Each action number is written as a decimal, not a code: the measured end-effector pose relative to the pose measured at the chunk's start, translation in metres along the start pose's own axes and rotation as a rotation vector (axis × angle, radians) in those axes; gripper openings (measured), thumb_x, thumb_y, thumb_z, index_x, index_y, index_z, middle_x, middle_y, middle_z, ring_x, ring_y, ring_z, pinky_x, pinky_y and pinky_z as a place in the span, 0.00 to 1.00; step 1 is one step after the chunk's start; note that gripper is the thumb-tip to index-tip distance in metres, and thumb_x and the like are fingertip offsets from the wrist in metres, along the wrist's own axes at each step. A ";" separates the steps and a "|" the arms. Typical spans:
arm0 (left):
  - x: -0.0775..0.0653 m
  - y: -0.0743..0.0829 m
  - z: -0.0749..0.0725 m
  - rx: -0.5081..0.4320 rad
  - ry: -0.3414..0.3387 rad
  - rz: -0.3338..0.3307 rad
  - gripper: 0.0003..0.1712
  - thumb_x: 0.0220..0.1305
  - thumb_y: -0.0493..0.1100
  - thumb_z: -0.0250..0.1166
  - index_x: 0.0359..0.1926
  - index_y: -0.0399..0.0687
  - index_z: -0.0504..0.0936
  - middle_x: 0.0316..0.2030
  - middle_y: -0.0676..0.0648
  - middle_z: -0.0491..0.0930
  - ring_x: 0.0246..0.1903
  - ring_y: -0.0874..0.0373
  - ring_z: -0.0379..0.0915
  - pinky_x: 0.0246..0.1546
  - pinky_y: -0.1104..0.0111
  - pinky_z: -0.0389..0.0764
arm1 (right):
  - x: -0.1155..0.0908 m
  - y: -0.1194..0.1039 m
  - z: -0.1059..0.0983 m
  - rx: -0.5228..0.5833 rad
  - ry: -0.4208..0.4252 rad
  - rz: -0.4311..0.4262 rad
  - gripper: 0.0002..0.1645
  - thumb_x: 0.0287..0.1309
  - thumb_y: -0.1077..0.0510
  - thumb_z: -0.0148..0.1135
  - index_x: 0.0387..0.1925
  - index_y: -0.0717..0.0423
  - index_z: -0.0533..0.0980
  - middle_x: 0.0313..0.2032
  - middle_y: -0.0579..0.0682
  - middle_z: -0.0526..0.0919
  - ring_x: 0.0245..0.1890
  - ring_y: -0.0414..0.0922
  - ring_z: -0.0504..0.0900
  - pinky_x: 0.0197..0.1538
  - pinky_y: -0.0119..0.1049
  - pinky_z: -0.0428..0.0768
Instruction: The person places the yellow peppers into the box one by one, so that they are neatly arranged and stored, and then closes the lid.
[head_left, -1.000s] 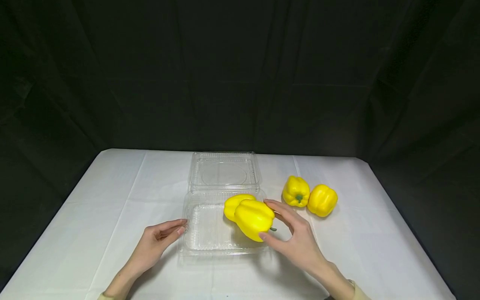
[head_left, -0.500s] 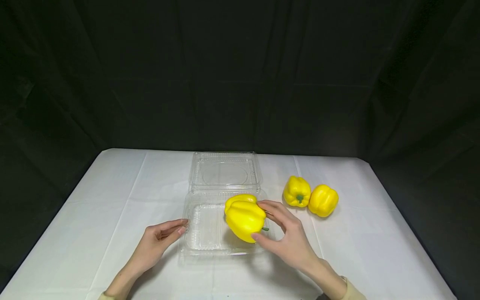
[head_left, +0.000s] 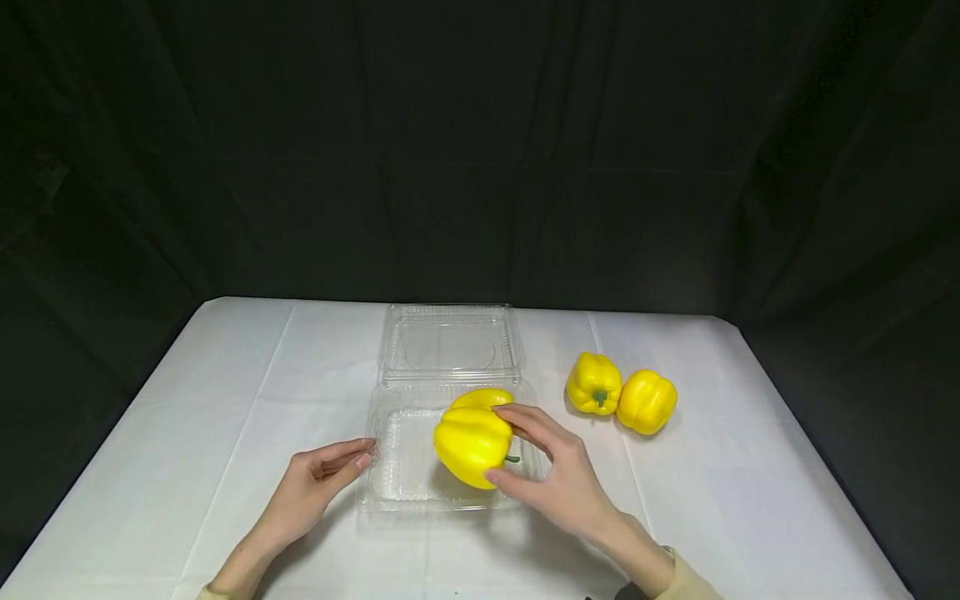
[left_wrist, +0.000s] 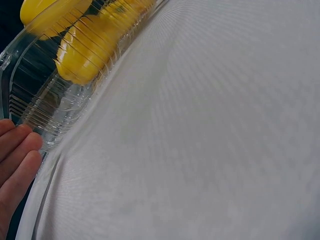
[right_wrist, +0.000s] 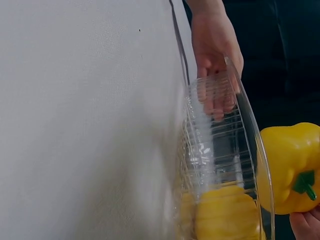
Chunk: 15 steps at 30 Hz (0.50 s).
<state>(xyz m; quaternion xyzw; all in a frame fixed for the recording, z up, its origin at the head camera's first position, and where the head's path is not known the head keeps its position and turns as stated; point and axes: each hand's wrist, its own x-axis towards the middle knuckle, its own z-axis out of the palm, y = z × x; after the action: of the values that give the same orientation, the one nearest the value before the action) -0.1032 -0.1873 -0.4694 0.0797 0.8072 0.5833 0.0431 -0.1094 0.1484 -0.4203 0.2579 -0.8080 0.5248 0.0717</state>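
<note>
My right hand (head_left: 558, 471) grips a yellow bell pepper (head_left: 471, 448) by its stem end, over the clear plastic clamshell container (head_left: 397, 502). Seen from the right wrist, this held pepper (right_wrist: 287, 172) with a green stem is beyond the container's rim. Another yellow bell pepper (head_left: 482, 397) lies in the container's right part, partly hidden behind the held one. It shows through the ribbed wall in the left wrist view as a yellow pepper (left_wrist: 82, 55). My left hand (head_left: 311, 492) touches the container's left edge; its fingers (left_wrist: 22, 160) lie straight against the wall.
Two more yellow bell peppers, one with its stem facing me (head_left: 593, 383) and one on its side (head_left: 647, 402), stand to the right of the container. The clear lid (head_left: 450, 343) lies folded back behind it. Dark cloth (head_left: 480, 150) hangs behind the white-covered table (head_left: 750, 500).
My right hand has moved left with its bell pepper, from the container's right side toward the middle. My left hand and the peppers on the table have stayed in place.
</note>
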 end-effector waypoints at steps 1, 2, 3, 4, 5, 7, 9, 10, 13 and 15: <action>0.000 0.000 0.000 -0.003 0.000 0.000 0.21 0.69 0.49 0.65 0.59 0.46 0.82 0.54 0.49 0.84 0.52 0.63 0.81 0.53 0.75 0.78 | 0.001 0.000 0.001 -0.002 -0.003 0.000 0.38 0.51 0.55 0.79 0.63 0.52 0.74 0.62 0.47 0.77 0.59 0.44 0.80 0.65 0.36 0.75; 0.000 0.000 0.000 -0.003 0.000 0.002 0.21 0.69 0.49 0.65 0.59 0.46 0.82 0.54 0.49 0.84 0.52 0.63 0.81 0.53 0.75 0.78 | 0.001 -0.001 0.002 -0.004 -0.006 -0.002 0.38 0.51 0.55 0.79 0.63 0.52 0.74 0.62 0.47 0.77 0.59 0.44 0.80 0.65 0.36 0.75; 0.000 0.001 0.000 -0.002 0.000 0.004 0.21 0.69 0.49 0.65 0.59 0.46 0.82 0.54 0.49 0.84 0.52 0.63 0.81 0.53 0.75 0.78 | 0.002 -0.001 0.003 -0.005 -0.008 -0.010 0.37 0.51 0.55 0.78 0.63 0.52 0.74 0.61 0.47 0.78 0.58 0.44 0.81 0.64 0.37 0.76; 0.000 0.001 0.000 0.000 0.000 0.006 0.21 0.69 0.49 0.65 0.59 0.45 0.82 0.54 0.49 0.84 0.52 0.63 0.81 0.53 0.75 0.78 | 0.003 -0.001 0.004 -0.006 -0.008 -0.016 0.37 0.51 0.55 0.79 0.63 0.52 0.75 0.61 0.47 0.78 0.58 0.44 0.81 0.64 0.38 0.77; 0.000 0.000 0.000 0.002 0.000 0.007 0.21 0.69 0.49 0.65 0.59 0.45 0.82 0.54 0.49 0.84 0.51 0.63 0.81 0.53 0.75 0.78 | 0.003 -0.001 0.005 -0.008 -0.008 -0.026 0.37 0.51 0.55 0.79 0.63 0.52 0.75 0.60 0.48 0.78 0.57 0.44 0.81 0.63 0.39 0.78; 0.000 0.001 0.000 0.003 0.002 0.004 0.21 0.69 0.49 0.66 0.59 0.45 0.82 0.54 0.50 0.84 0.51 0.64 0.81 0.53 0.75 0.78 | 0.005 -0.001 0.007 -0.018 -0.009 -0.041 0.37 0.50 0.55 0.79 0.63 0.52 0.75 0.60 0.48 0.79 0.55 0.45 0.82 0.62 0.40 0.79; 0.000 0.001 0.000 0.004 0.002 0.002 0.22 0.69 0.49 0.66 0.59 0.45 0.82 0.54 0.50 0.84 0.51 0.64 0.81 0.53 0.75 0.78 | 0.006 -0.001 0.010 -0.027 -0.012 -0.047 0.37 0.51 0.55 0.79 0.63 0.51 0.75 0.60 0.47 0.79 0.55 0.44 0.82 0.61 0.41 0.79; 0.000 0.001 0.000 0.004 0.003 0.000 0.22 0.69 0.49 0.66 0.59 0.46 0.82 0.54 0.50 0.84 0.51 0.64 0.82 0.53 0.75 0.78 | 0.007 -0.001 0.011 -0.028 -0.016 -0.041 0.37 0.50 0.55 0.79 0.63 0.51 0.75 0.60 0.46 0.79 0.56 0.44 0.81 0.61 0.41 0.79; 0.000 0.001 0.001 0.005 0.003 -0.001 0.22 0.69 0.49 0.66 0.59 0.45 0.82 0.54 0.50 0.84 0.51 0.64 0.82 0.53 0.75 0.78 | 0.008 0.000 0.013 -0.037 -0.029 -0.023 0.37 0.51 0.53 0.79 0.63 0.50 0.75 0.61 0.44 0.78 0.58 0.43 0.80 0.62 0.40 0.78; 0.000 0.001 0.001 0.006 0.005 -0.002 0.22 0.68 0.49 0.66 0.59 0.45 0.82 0.54 0.50 0.84 0.51 0.64 0.81 0.53 0.76 0.78 | 0.009 0.000 0.015 -0.039 -0.036 -0.017 0.38 0.50 0.53 0.79 0.63 0.49 0.75 0.62 0.44 0.78 0.60 0.43 0.79 0.62 0.39 0.78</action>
<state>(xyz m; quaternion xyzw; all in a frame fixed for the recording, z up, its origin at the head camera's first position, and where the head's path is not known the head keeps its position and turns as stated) -0.1030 -0.1865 -0.4687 0.0776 0.8092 0.5809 0.0417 -0.1147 0.1322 -0.4233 0.2726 -0.8170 0.5037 0.0666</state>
